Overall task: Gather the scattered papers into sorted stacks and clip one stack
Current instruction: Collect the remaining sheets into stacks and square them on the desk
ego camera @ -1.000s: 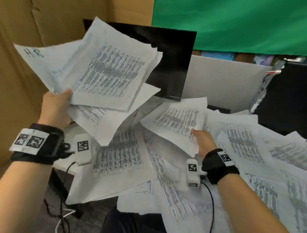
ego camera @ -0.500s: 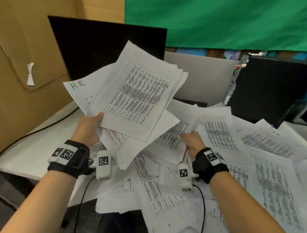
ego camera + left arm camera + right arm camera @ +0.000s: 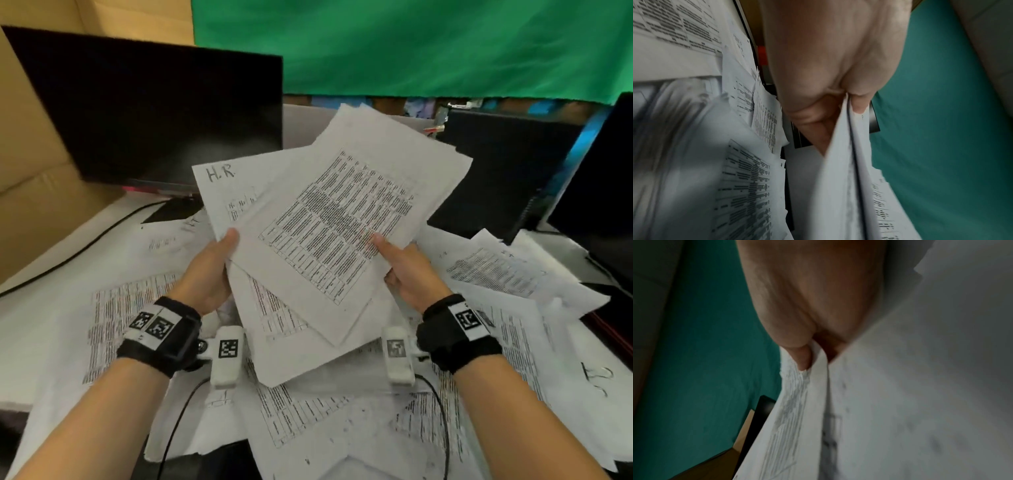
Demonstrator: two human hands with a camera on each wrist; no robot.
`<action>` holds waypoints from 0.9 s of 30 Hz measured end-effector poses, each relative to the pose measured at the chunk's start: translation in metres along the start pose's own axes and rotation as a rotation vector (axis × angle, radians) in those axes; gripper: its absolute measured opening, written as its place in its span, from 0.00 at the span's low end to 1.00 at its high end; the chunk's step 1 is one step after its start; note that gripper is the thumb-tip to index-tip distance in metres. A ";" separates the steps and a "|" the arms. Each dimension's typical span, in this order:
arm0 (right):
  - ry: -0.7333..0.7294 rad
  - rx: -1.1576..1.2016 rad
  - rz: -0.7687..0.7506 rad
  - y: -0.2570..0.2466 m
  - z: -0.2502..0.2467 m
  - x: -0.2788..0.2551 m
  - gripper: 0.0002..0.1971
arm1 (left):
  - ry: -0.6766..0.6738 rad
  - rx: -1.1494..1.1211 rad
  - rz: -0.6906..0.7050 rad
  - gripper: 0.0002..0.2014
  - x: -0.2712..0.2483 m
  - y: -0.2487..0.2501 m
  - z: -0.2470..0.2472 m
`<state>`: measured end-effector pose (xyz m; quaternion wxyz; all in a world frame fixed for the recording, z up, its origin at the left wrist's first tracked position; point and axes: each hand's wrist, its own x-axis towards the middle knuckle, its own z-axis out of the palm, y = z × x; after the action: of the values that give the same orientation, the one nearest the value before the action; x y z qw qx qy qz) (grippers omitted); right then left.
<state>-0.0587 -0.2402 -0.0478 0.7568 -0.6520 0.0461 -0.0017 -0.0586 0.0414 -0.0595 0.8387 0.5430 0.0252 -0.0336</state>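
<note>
Both hands pinch the bundle (image 3: 329,219) mid-air, left hand (image 3: 209,270) at 9 o'clock edge, right hand (image 3: 407,270) at 4, sheets fanned askew w/ long axis toward 1 o'clock, loose papers (image 3: 493,270) below.

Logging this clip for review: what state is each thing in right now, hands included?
Left hand: grips the left edge of the held stack.
Right hand: grips its right edge, thumb on top.
Held stack of white printed papers: lifted off the desk, fanned, unclipped.
White sheet marked "H.R": in the stack, sticking out left.
Loose printed sheets on desk: scattered, overlapping.
Black monitor: screen dark.
</note>
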 end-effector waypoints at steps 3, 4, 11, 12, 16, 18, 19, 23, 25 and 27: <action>0.050 -0.040 -0.058 -0.006 -0.018 -0.008 0.15 | -0.022 -0.058 -0.016 0.16 0.006 -0.003 0.012; 0.081 -0.051 -0.085 -0.008 -0.023 -0.009 0.14 | -0.021 -0.072 -0.016 0.16 0.008 -0.004 0.016; 0.324 0.092 -0.148 -0.013 -0.063 -0.011 0.11 | 0.027 -0.052 -0.008 0.16 0.021 -0.018 0.042; 0.371 0.109 -0.159 -0.016 -0.075 -0.013 0.12 | 0.041 0.004 -0.010 0.16 0.023 -0.021 0.049; 0.611 0.158 -0.233 -0.027 -0.105 -0.010 0.17 | 0.184 0.312 0.026 0.12 0.032 -0.023 0.045; 0.759 0.144 -0.243 -0.035 -0.122 -0.015 0.18 | 0.163 0.371 0.036 0.12 0.039 -0.026 0.046; 0.826 0.127 -0.245 -0.036 -0.134 -0.015 0.19 | 0.158 0.408 0.048 0.13 0.040 -0.025 0.049; 0.805 0.258 -0.230 -0.019 -0.172 -0.015 0.18 | 0.175 0.367 0.115 0.19 0.045 -0.011 0.053; 0.678 0.275 -0.036 -0.012 -0.180 -0.022 0.18 | 0.155 0.382 0.116 0.19 0.050 -0.002 0.057; 0.601 0.256 0.093 -0.009 -0.175 -0.029 0.16 | 0.083 0.420 0.094 0.12 0.049 0.002 0.071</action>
<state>-0.0995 -0.4119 -0.0626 0.7843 -0.5193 0.2967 -0.1650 -0.0097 -0.0239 -0.0331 0.7059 0.7074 0.0270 0.0233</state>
